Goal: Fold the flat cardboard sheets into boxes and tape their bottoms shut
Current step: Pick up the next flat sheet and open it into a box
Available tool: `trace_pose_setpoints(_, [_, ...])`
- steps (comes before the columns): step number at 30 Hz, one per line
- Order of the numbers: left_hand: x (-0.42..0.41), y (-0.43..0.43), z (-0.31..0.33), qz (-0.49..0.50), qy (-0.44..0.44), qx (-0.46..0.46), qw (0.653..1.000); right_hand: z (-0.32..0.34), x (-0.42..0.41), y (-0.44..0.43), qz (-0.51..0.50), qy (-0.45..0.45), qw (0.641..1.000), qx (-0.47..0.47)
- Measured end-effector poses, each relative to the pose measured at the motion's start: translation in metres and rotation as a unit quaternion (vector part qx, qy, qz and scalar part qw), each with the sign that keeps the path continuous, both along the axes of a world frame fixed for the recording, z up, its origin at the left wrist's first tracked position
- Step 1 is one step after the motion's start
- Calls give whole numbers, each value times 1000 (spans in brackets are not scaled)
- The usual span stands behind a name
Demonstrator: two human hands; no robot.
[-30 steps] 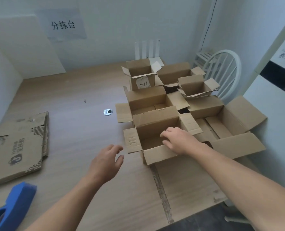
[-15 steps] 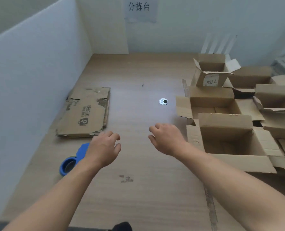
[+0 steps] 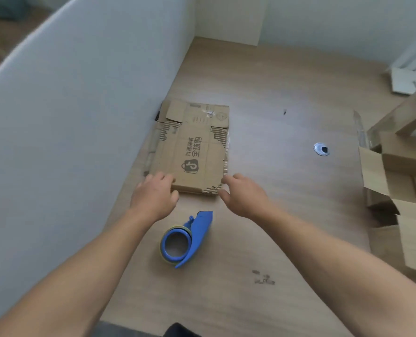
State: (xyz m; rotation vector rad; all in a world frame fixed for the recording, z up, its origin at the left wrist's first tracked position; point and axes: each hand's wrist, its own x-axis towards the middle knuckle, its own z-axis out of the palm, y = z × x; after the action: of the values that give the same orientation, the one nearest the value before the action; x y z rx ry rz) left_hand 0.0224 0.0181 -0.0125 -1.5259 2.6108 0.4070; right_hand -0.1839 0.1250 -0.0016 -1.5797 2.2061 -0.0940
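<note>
Between our hands lies the stack of flat brown cardboard sheets; our left hand rests loosely on its near corner, our right hand spreads open beside the other, neither gripping, probably framing one sheet to lift.

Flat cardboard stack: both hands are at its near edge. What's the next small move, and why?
Probably pinch the top sheet at its near corners and lift it off the flat cardboard stack. The left hand and right hand flank that edge, open, holding nothing; the tape dispenser lies untouched.
</note>
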Motion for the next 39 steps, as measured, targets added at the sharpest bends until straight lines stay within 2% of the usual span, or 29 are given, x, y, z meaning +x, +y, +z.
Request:
trace_pose_setpoints(3, [6, -22, -21, 3, -8, 20, 1000, -22, 7, -19, -104, -88, 990, 42])
trace_pose_setpoints(5, [8, -31, -33, -9, -21, 37, 999, -34, 12, -28, -193, -147, 969, 51])
trace_pose_setpoints(8, [10, -36, -47, 9, -6, 92, 996, -48, 20, -38, -359, -257, 896, 47])
trace_pose_setpoints(10, [10, -35, -54, 22, 24, 120, 992, -57, 24, -45, -429, -327, 842, 29])
trace_pose_setpoints(13, [8, -30, -58, 36, 78, 134, 987, -65, 28, -52, -481, -379, 790, -10])
trace_pose_setpoints(17, [8, -23, -61, 13, 80, 134, 988, -59, 32, -49, -505, -464, 721, -99])
trace_pose_setpoints(18, [8, -22, -61, 4, 84, 136, 987, -56, 31, -47, -506, -472, 713, -114])
trace_pose_setpoints(23, [3, -19, -50, -26, 122, 149, 981, -30, 19, -31, -489, -475, 699, -216])
trace_pose_setpoints(31, [-18, -24, 11, 15, 284, 99, 954, 28, -16, 35, -400, -422, 742, -333])
trace_pose_setpoints(36, [-37, -23, 64, 58, 409, 47, 909, 52, -54, 92, -372, -384, 760, -370])
trace_pose_setpoints(39, [-39, -11, 79, 84, 452, 38, 887, 60, -76, 133, -356, -367, 776, -370])
